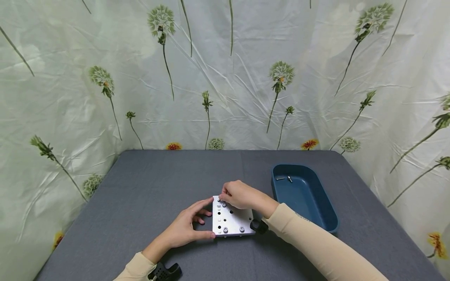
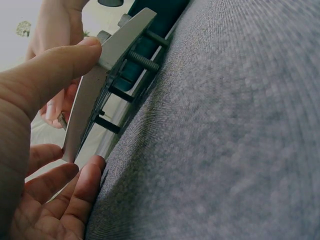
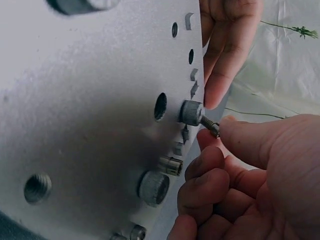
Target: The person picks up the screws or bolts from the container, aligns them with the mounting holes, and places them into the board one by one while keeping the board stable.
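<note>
Pinching the small knurled steel screw (image 3: 192, 113) in your right hand (image 1: 240, 194), keep it square while your left hand (image 1: 186, 230) braces the flat silver drilled metal plate (image 1: 233, 220) at centre frame.

I am seeing a square silvery metal plate (image 1: 233, 218) sitting slightly raised on the grey table, drilled with holes and carrying several knurled screws, one small screw (image 3: 200, 117) lying head-down at its far-left corner.

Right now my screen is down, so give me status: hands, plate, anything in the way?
Left hand steadies metal plate by its edge. Right hand pinches a screw at the plate. Blue tray alongside, apart.
</note>
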The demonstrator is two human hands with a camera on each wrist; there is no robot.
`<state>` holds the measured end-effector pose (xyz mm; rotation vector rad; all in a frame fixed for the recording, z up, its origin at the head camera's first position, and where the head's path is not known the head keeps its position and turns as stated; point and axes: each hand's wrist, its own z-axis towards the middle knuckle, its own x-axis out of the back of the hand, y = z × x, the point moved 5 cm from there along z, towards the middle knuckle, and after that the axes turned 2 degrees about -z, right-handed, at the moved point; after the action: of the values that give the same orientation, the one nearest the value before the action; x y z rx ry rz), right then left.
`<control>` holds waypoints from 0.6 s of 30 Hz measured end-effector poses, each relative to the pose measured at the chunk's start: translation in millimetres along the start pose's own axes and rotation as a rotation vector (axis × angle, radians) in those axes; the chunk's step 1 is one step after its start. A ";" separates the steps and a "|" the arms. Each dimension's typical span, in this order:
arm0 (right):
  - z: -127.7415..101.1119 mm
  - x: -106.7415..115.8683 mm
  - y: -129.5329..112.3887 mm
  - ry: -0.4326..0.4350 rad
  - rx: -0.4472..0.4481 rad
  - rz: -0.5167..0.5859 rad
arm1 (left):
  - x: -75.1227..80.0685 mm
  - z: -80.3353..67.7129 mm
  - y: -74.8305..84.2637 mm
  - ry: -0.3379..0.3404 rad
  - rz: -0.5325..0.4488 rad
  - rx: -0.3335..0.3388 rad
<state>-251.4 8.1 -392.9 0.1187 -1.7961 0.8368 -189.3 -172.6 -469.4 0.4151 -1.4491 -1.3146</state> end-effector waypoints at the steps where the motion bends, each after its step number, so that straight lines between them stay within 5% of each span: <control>1: 1.0 -0.8 0.3 0.000 0.003 0.003 | 0.0 0.1 0.1 -0.001 -0.001 0.001; 18: 6.5 -5.1 4.9 0.064 0.002 0.073 | -0.1 0.1 0.9 0.004 0.010 -0.002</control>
<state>-256.8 6.3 -400.6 0.0278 -1.7483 0.8850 -189.0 -172.2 -468.7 0.4086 -1.4451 -1.3066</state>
